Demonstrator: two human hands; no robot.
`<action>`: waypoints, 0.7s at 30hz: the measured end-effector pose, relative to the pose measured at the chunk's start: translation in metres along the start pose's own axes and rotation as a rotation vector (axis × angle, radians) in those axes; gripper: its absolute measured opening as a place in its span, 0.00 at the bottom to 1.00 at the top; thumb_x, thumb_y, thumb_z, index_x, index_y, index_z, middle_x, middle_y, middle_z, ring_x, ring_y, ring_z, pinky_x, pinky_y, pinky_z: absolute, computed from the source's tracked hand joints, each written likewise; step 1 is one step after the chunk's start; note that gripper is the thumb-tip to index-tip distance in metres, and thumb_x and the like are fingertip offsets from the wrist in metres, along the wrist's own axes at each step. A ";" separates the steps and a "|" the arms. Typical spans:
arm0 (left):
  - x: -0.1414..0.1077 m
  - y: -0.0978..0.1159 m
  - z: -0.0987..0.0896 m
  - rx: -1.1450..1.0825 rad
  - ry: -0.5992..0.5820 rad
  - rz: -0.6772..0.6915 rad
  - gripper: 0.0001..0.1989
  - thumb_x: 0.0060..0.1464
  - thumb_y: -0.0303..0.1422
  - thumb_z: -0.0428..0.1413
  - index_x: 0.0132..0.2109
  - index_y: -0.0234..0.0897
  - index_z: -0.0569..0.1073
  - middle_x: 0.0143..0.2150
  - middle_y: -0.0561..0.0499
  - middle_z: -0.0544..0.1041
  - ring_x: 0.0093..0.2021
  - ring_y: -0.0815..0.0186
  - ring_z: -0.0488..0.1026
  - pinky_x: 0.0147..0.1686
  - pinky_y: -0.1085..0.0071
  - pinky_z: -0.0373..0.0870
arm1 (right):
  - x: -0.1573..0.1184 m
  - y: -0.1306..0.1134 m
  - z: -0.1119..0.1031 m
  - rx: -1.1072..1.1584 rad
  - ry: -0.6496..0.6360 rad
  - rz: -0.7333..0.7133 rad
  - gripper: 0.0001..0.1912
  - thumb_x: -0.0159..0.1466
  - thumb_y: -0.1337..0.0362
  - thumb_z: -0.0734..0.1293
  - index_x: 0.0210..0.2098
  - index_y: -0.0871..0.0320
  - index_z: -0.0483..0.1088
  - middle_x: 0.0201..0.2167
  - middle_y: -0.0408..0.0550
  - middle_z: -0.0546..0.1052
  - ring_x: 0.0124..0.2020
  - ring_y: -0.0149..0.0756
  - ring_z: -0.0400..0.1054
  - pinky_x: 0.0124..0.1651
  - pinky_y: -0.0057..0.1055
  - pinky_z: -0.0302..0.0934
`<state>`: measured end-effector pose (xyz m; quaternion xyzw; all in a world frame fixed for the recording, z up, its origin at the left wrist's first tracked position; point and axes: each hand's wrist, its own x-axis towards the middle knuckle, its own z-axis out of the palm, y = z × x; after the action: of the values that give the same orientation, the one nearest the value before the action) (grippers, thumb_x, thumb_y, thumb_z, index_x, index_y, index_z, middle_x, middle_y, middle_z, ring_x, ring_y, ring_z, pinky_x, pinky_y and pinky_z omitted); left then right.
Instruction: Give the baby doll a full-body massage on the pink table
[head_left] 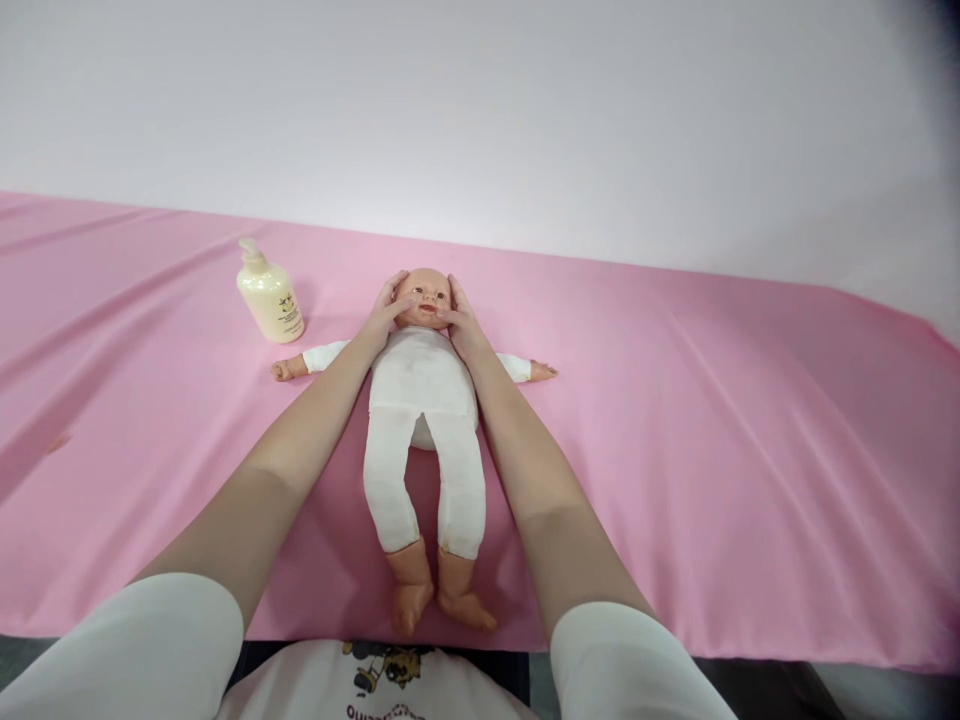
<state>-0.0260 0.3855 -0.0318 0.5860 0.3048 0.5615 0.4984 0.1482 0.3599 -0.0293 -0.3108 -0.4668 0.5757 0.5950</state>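
A baby doll (424, 375) with a white cloth body lies on its back, its head away from me and its feet towards me. My left hand (385, 305) cups one side of the doll's head, the thumb across its cheek. Against the other side rests my right hand (463, 318), fingers along the head and thumb near the mouth. Both hands hold the head between them. The doll's arms stretch out sideways, partly hidden beneath my forearms.
A pale yellow pump bottle (271, 298) stands left of the doll, beyond its outstretched hand. Pink cloth (675, 450) with folds covers the table. Behind its far edge rises a white wall (480, 120).
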 end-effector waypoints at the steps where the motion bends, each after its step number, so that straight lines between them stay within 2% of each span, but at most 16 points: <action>1: 0.001 -0.001 -0.001 -0.006 -0.001 -0.003 0.39 0.46 0.43 0.61 0.65 0.41 0.64 0.73 0.44 0.60 0.74 0.48 0.54 0.72 0.54 0.54 | -0.001 -0.001 0.000 0.011 0.001 0.004 0.54 0.48 0.66 0.70 0.72 0.50 0.49 0.74 0.46 0.56 0.73 0.48 0.56 0.75 0.53 0.53; 5: 0.005 -0.007 -0.003 -0.048 0.026 -0.002 0.37 0.45 0.39 0.57 0.64 0.39 0.65 0.71 0.44 0.62 0.74 0.49 0.54 0.73 0.56 0.53 | -0.004 -0.007 0.002 0.050 0.024 0.003 0.52 0.45 0.70 0.63 0.70 0.55 0.54 0.71 0.44 0.63 0.74 0.44 0.54 0.77 0.48 0.51; 9: 0.010 -0.013 -0.005 -0.067 0.049 0.004 0.37 0.43 0.36 0.53 0.63 0.36 0.66 0.71 0.44 0.63 0.75 0.50 0.53 0.74 0.57 0.50 | -0.004 -0.009 0.002 0.047 0.074 0.009 0.52 0.41 0.71 0.60 0.68 0.55 0.59 0.68 0.41 0.67 0.74 0.39 0.53 0.78 0.44 0.50; 15: 0.009 -0.012 -0.005 -0.076 0.047 0.014 0.37 0.41 0.34 0.52 0.62 0.36 0.67 0.71 0.44 0.65 0.75 0.51 0.54 0.75 0.57 0.49 | 0.002 -0.003 0.000 0.007 0.122 0.011 0.44 0.48 0.70 0.60 0.66 0.53 0.61 0.69 0.40 0.66 0.74 0.37 0.53 0.77 0.46 0.51; 18: 0.006 -0.008 -0.003 -0.052 0.056 0.001 0.33 0.47 0.36 0.52 0.62 0.38 0.67 0.71 0.45 0.64 0.75 0.52 0.53 0.75 0.57 0.49 | 0.003 -0.002 0.000 -0.015 0.128 0.009 0.39 0.53 0.67 0.61 0.66 0.51 0.61 0.70 0.40 0.65 0.75 0.38 0.53 0.77 0.47 0.51; 21: 0.002 -0.001 0.000 0.018 0.054 0.015 0.29 0.54 0.42 0.55 0.62 0.41 0.67 0.71 0.45 0.64 0.75 0.52 0.53 0.75 0.57 0.49 | 0.002 -0.003 0.001 -0.015 0.129 0.007 0.37 0.56 0.64 0.64 0.66 0.52 0.60 0.71 0.42 0.63 0.73 0.40 0.55 0.76 0.46 0.52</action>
<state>-0.0256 0.3874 -0.0318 0.5775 0.3186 0.5780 0.4805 0.1480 0.3611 -0.0256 -0.3533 -0.4307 0.5532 0.6194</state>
